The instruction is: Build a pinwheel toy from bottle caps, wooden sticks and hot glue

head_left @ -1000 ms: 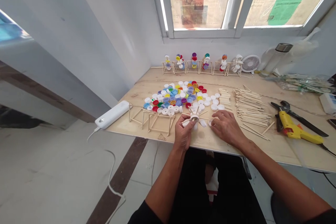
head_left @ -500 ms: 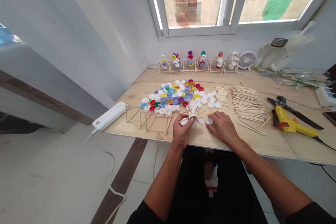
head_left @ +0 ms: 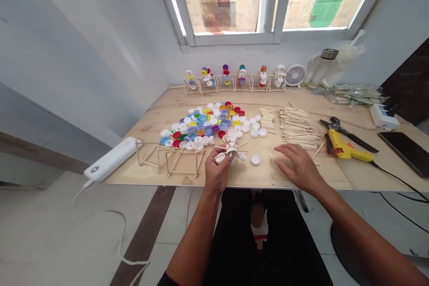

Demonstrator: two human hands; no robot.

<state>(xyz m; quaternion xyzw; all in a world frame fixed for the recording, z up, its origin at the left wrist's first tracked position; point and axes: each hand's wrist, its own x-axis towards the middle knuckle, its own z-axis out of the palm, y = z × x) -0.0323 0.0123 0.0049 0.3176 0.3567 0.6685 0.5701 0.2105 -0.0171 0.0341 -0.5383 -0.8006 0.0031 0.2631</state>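
Near the table's front edge my left hand (head_left: 216, 170) is closed around a wheel of white bottle caps and sticks (head_left: 231, 152), its sticks fanning out from a cap at the centre. A single white bottle cap (head_left: 255, 159) lies on the table to the right of the wheel. My right hand (head_left: 300, 167) is over the table farther right, fingers apart and holding nothing, apart from that cap. Beyond it is a pile of wooden sticks (head_left: 296, 127). Behind the wheel spreads a heap of coloured bottle caps (head_left: 208, 129).
Stick frames (head_left: 182, 161) stand at left beside a white power bank-like box (head_left: 114, 158). At right lie a yellow glue gun (head_left: 348, 145), black-handled cutters (head_left: 355, 136) and a phone (head_left: 407, 152). Finished cap wheels on frames (head_left: 226, 80) line the wall near a small fan (head_left: 295, 75).
My right hand has let go of the single white cap and moved right, towards the sticks. My left hand still holds the wheel. The view has turned to the right.
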